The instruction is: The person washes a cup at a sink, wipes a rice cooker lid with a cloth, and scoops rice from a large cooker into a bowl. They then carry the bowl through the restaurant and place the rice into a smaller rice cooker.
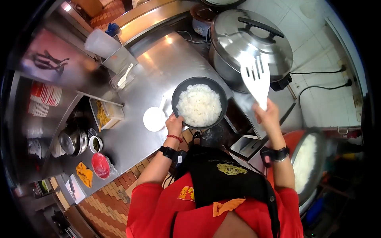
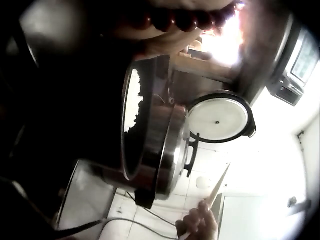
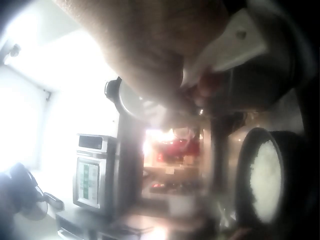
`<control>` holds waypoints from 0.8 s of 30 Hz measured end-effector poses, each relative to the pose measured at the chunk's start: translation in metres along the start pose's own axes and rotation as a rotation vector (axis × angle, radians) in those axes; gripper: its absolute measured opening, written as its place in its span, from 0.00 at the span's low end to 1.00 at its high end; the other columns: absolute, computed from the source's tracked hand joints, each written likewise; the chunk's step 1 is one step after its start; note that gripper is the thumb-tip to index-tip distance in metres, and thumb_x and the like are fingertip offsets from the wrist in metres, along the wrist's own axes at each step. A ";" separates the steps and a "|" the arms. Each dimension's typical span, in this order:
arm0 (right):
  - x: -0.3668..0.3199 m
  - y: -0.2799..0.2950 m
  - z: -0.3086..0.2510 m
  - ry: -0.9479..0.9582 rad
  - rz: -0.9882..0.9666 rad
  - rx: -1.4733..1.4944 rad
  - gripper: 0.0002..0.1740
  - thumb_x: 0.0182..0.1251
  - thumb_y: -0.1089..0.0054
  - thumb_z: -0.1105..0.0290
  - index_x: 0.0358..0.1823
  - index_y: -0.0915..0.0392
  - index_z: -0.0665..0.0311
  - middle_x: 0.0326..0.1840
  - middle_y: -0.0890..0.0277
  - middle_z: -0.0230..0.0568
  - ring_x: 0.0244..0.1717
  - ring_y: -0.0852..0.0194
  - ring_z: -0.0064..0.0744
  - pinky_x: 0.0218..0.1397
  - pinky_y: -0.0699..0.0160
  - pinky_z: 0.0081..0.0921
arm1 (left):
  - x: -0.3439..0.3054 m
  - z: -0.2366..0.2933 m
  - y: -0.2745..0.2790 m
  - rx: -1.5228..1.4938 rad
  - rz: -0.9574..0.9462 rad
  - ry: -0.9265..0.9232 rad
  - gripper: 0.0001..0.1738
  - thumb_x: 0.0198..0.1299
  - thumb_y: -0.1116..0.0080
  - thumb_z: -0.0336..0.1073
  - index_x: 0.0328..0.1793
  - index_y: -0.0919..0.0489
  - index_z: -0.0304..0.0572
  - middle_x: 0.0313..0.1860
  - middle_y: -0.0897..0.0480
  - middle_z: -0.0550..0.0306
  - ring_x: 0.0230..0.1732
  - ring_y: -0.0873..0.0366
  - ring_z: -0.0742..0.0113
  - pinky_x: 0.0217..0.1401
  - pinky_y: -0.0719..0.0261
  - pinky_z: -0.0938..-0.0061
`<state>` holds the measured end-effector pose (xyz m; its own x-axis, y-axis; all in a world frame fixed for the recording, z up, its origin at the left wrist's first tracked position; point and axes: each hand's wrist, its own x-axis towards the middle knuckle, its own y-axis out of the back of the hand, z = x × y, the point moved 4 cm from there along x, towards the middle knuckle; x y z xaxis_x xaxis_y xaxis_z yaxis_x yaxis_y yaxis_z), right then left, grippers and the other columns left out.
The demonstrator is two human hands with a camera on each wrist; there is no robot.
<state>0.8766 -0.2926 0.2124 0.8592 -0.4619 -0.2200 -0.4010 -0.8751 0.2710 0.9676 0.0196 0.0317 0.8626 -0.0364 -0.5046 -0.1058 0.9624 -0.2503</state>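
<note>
A dark round bowl (image 1: 177,95) of cooked white rice (image 1: 198,105) is held out over the counter edge. My left hand (image 1: 174,125), wearing a red bead bracelet, grips its near-left rim with the thumb on top. My right hand (image 1: 270,117) holds a white slotted spatula (image 1: 257,83) by its handle, blade raised, to the right of the bowl. In the right wrist view the spatula handle (image 3: 240,40) sticks out from the fingers, and the rice-filled bowl (image 3: 244,175) shows lower right. In the left wrist view, the bowl's wall (image 2: 134,162) stands close by.
A large lidded steel pot (image 1: 250,43) stands behind the bowl. On the right is a red vessel (image 1: 283,156) holding white rice. The steel counter (image 1: 152,63) carries a round white piece with a handle (image 1: 154,119), a pink-red bowl (image 1: 101,165) and an orange cloth (image 1: 84,174).
</note>
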 end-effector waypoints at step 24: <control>0.325 0.059 -0.114 0.559 0.186 -1.500 0.24 0.59 0.46 0.75 0.59 0.30 0.54 0.54 0.24 0.46 0.55 0.27 0.51 0.55 0.23 0.43 | -0.067 0.005 0.151 -0.017 0.159 0.192 0.07 0.59 0.54 0.27 0.34 0.24 0.38 0.50 0.18 0.46 0.45 0.18 0.58 0.48 0.18 0.64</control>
<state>1.1682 -0.4780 0.2637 0.9739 -0.1380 0.1805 -0.1397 0.2629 0.9547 0.8961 0.1685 0.0323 0.7247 0.0626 -0.6862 -0.2420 0.9555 -0.1684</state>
